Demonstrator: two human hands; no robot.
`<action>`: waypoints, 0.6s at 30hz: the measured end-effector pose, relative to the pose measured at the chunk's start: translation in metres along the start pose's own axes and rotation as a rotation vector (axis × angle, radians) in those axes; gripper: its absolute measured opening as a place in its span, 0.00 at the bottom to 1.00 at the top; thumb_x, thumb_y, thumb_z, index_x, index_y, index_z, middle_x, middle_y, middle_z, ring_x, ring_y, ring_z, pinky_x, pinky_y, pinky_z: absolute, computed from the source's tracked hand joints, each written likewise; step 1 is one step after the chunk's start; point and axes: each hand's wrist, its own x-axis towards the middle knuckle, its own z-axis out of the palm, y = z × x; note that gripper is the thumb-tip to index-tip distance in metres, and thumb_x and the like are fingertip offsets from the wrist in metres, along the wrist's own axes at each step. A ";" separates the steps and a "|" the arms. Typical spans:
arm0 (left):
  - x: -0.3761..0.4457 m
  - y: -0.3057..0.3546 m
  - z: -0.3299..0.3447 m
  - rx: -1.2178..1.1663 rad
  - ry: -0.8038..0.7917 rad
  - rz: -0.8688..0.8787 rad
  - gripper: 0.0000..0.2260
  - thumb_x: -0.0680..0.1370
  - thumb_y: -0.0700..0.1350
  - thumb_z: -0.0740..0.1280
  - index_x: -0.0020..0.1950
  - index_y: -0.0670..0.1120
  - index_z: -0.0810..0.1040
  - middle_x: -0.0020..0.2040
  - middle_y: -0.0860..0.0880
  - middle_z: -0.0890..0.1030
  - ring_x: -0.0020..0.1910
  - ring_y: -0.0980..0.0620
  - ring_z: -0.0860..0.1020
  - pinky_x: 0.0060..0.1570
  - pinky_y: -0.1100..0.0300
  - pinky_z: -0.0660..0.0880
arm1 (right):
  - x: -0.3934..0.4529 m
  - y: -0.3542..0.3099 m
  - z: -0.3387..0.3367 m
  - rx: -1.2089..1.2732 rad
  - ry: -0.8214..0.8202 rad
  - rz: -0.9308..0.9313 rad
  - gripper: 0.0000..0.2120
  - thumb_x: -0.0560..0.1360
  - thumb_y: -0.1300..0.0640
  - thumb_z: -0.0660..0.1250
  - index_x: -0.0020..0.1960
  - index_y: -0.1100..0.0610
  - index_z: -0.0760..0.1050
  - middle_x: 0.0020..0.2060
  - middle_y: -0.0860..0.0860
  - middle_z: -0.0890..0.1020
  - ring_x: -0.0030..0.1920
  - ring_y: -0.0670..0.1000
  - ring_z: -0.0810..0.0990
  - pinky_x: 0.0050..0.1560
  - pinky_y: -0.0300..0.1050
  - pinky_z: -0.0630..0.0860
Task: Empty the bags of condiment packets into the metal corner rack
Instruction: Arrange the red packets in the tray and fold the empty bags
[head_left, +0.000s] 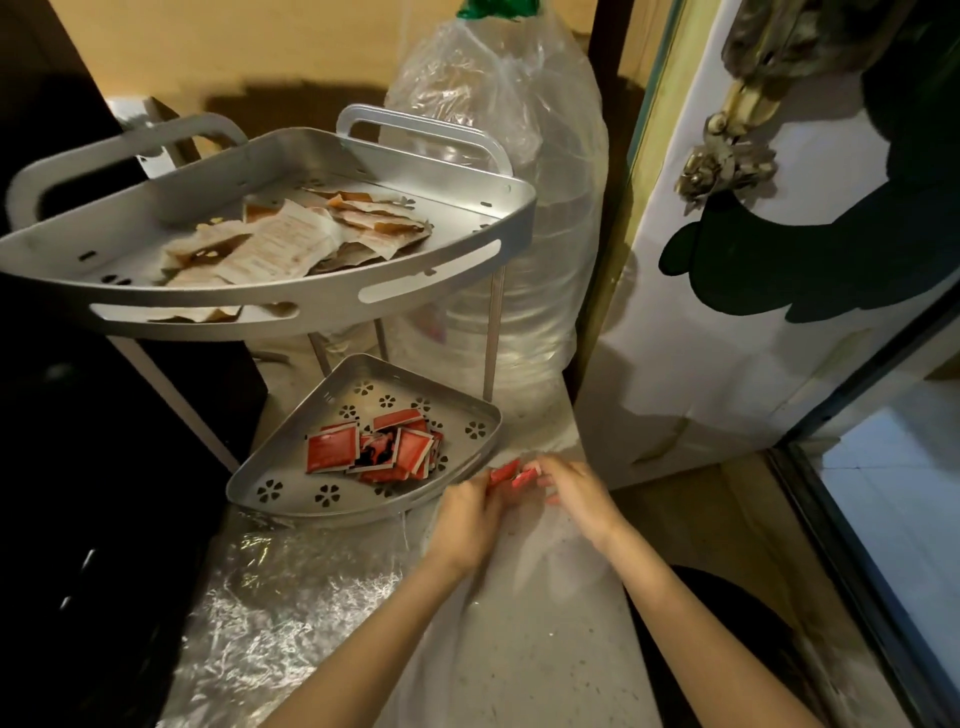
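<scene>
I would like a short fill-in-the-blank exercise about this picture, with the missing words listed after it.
1. The red packets lie on the ______ shelf of the metal rack.
2. The upper shelf holds packets that are mostly ______ in colour.
3. The left hand and right hand hold a few more ______ packets just beside the lower shelf.
4. Behind the rack stands a large water bottle wrapped in clear ______.

Missing words: lower; white; red; plastic
</scene>
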 end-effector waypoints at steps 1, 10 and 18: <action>0.000 0.001 -0.005 -0.050 0.009 -0.028 0.09 0.78 0.42 0.61 0.53 0.43 0.79 0.44 0.47 0.83 0.41 0.51 0.80 0.44 0.60 0.77 | -0.002 -0.002 0.001 -0.001 -0.023 -0.021 0.10 0.76 0.54 0.61 0.39 0.48 0.79 0.43 0.52 0.81 0.49 0.53 0.79 0.57 0.51 0.74; -0.013 0.005 -0.091 -0.367 0.093 -0.082 0.05 0.78 0.42 0.61 0.47 0.46 0.76 0.43 0.47 0.81 0.39 0.61 0.81 0.41 0.66 0.78 | -0.018 -0.050 0.034 -0.040 -0.231 -0.363 0.09 0.71 0.63 0.69 0.44 0.49 0.77 0.40 0.45 0.81 0.43 0.43 0.80 0.43 0.32 0.75; -0.011 -0.023 -0.146 0.014 0.304 -0.219 0.15 0.80 0.45 0.58 0.65 0.48 0.72 0.61 0.46 0.77 0.59 0.49 0.76 0.57 0.61 0.70 | 0.000 -0.073 0.101 -0.042 -0.233 -0.344 0.10 0.70 0.60 0.71 0.50 0.54 0.76 0.41 0.44 0.79 0.42 0.43 0.79 0.41 0.33 0.76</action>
